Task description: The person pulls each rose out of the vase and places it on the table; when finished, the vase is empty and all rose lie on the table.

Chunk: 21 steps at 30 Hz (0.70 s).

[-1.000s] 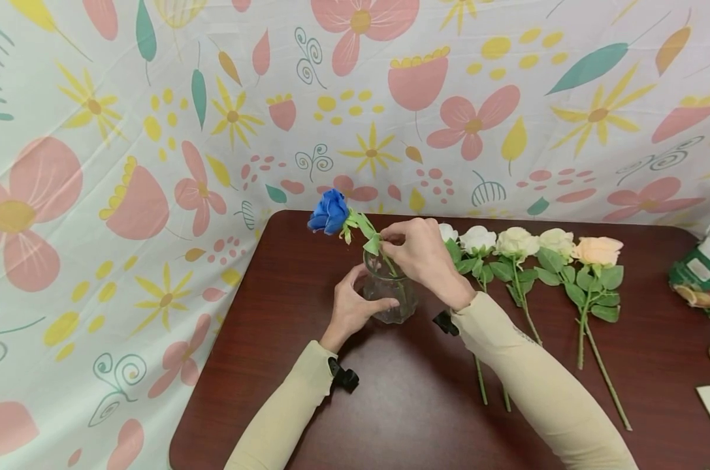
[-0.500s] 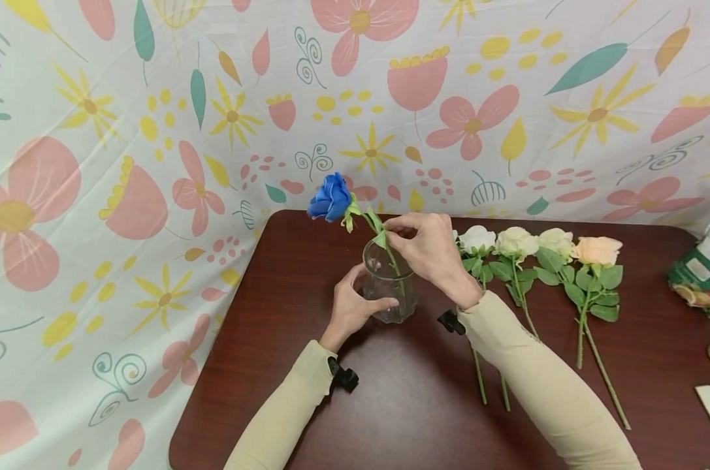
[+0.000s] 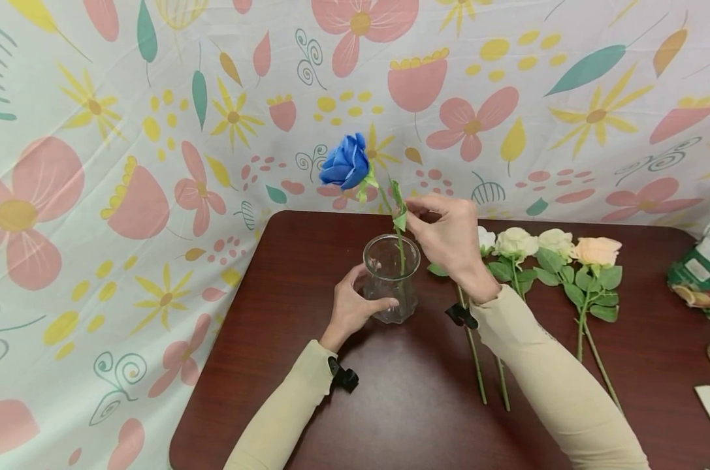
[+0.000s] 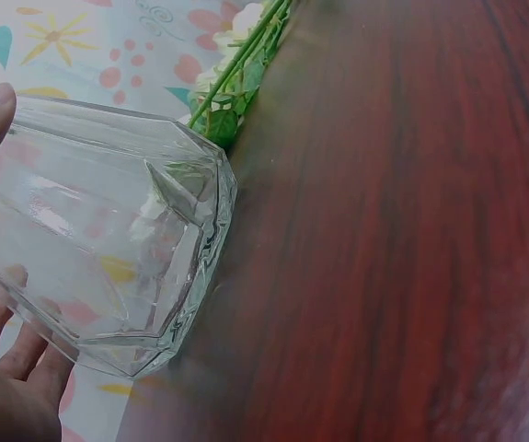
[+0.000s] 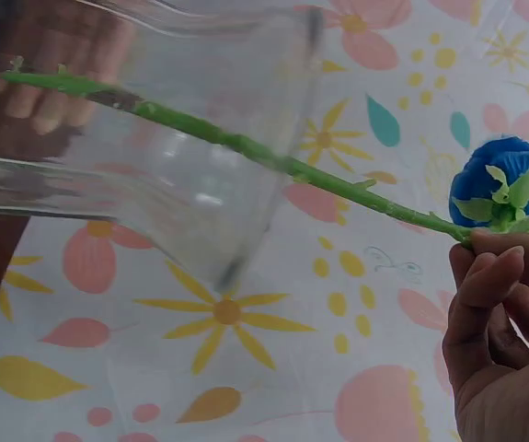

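A blue rose [image 3: 345, 163] leans to the left above a clear glass vase [image 3: 392, 297]. My right hand [image 3: 445, 232] pinches its green stem just below the bloom, among the leaves. In the right wrist view the lower stem [image 5: 200, 129] runs through the vase mouth, its end inside the glass. My left hand [image 3: 355, 307] grips the vase body from the left, thumb across the front; the left wrist view shows the fingers [image 4: 25, 354] round the far side. The vase stands upright on the dark red-brown table [image 3: 360, 405].
Right of the vase lie several roses, among them a cream rose [image 3: 516, 243] and a peach rose [image 3: 597, 251], stems toward me. A green and white bag [image 3: 704, 271] stands at the far right. A flower-printed cloth [image 3: 231, 163] hangs behind and left of the table.
My right hand has moved up and right with the blue rose, drawing the bloom higher and the stem partly up out of the vase. My left hand keeps its place on the vase.
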Available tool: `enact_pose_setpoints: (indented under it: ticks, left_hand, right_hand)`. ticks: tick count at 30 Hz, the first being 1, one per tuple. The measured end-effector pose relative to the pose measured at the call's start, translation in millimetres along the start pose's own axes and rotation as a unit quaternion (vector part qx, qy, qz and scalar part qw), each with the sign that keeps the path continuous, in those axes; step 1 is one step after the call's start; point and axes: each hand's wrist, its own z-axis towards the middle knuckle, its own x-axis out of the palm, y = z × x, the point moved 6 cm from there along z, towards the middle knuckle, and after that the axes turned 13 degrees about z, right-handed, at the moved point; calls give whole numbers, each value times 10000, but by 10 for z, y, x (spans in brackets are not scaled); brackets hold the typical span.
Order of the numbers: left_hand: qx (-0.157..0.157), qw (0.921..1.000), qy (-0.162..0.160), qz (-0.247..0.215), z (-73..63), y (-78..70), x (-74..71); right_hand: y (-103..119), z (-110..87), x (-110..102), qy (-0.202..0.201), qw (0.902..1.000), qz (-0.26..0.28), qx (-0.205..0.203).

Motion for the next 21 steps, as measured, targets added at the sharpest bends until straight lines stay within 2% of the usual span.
enact_pose_setpoints:
  ticks: [6, 12, 21]
  left_hand:
    - [26, 10000, -29, 24, 1, -10, 1]
    - [167, 9999, 6, -38, -5, -24, 3]
    - [137, 9999, 85, -48, -18, -4, 5]
  right_hand:
    - [103, 65, -140, -289, 9986, 426, -71]
    - [174, 134, -291, -673, 9920, 1072, 5]
    - [348, 211, -531, -961, 9835, 1506, -296]
